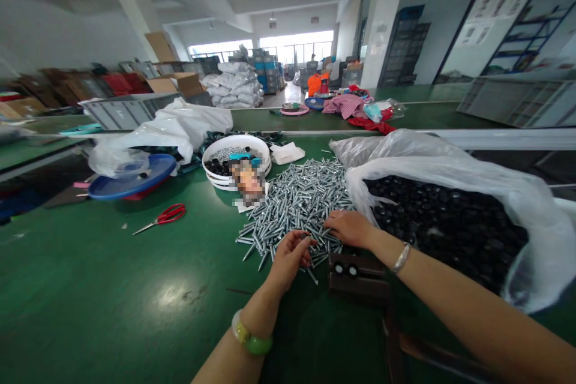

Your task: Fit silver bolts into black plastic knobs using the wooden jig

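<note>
A large heap of silvery screws [297, 198] lies on the green table. My left hand [290, 257] is over the near edge of the heap, thumb and fingers pinched together; what is between them is too small to make out. At the heap's right side, my right hand [350, 228] reaches in with its fingers drawn together among the screws, and its fingertips are partly hidden. Just below the right wrist sits a dark brown block-shaped fixture [360, 282] with two round light-coloured pieces on its top. To the right, an open white plastic bag [450, 162] holds many small black parts [445, 231].
Red-handled scissors [171, 214] lie to the left. Behind them are a blue tray [135, 180] and a stack of white bowls [218, 180] with small parts inside. A grey crate [130, 111] and a pile of cloths [353, 107] stand farther back.
</note>
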A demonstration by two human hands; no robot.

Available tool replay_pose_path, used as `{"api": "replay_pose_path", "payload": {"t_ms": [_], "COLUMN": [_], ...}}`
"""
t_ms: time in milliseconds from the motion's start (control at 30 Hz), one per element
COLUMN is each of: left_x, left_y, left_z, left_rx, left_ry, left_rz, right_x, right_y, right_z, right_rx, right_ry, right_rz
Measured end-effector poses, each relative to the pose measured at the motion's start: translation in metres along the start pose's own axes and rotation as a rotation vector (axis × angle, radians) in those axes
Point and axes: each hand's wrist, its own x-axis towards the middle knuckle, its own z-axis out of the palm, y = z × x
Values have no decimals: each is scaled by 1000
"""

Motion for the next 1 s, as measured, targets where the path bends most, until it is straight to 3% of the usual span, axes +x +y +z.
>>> {"api": "replay_pose_path", "payload": {"t_ms": [133,433,567,767,1000], "left_x": [-2,-10,-15,-19,-24], "left_y": [-2,-3,0,9,21], "left_z": [5,6,8,6,8], "left_rx": [108,410,488,580,791], "left_ry": [-45,-82,-140,-103,-108], "left_rz": [75,281,345,401,649], "right_x": [-10,-42,-47,-51,-49], "right_y": [-9,-57,-63,-76,-79], "right_z": [-10,-36,-39,-33,-32], "right_rx": [22,214,319,370,635], "right_ry": [24,139,218,359,221], "right_rz": [7,-91,-97,-56,170]}}
